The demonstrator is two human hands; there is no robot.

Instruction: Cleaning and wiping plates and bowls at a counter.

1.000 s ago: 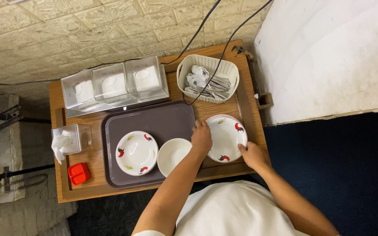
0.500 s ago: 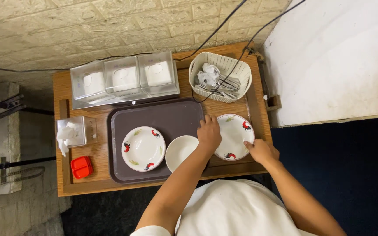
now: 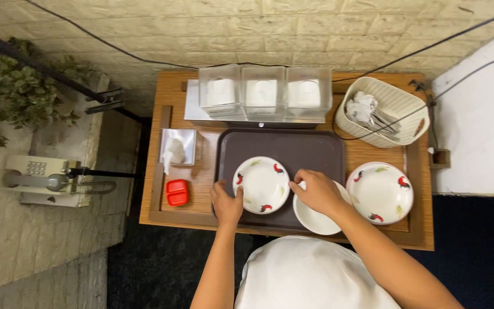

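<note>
A white plate with red and green painted figures (image 3: pixel 261 184) lies on a dark brown tray (image 3: pixel 281 149). My left hand (image 3: pixel 227 206) grips the plate's left edge at the tray's front left corner. Over the left part of a plain white bowl (image 3: pixel 321 220), my right hand (image 3: pixel 317 191) has its curled fingers at the plate's right edge. A second painted plate (image 3: pixel 379 191) rests on the wooden table (image 3: pixel 170 103) to the right of the bowl, with no hand on it.
At the back stand three clear containers (image 3: pixel 264 91) with white contents and a cream basket of spoons (image 3: pixel 387 111). A napkin holder (image 3: pixel 178 147) and a small red dish (image 3: pixel 176 192) sit left of the tray. A telephone (image 3: pixel 35 177) is mounted on the left wall.
Both hands have left the right-hand plate and moved left to the plate on the tray. The camera has also shifted, so the table sits further right in view.
</note>
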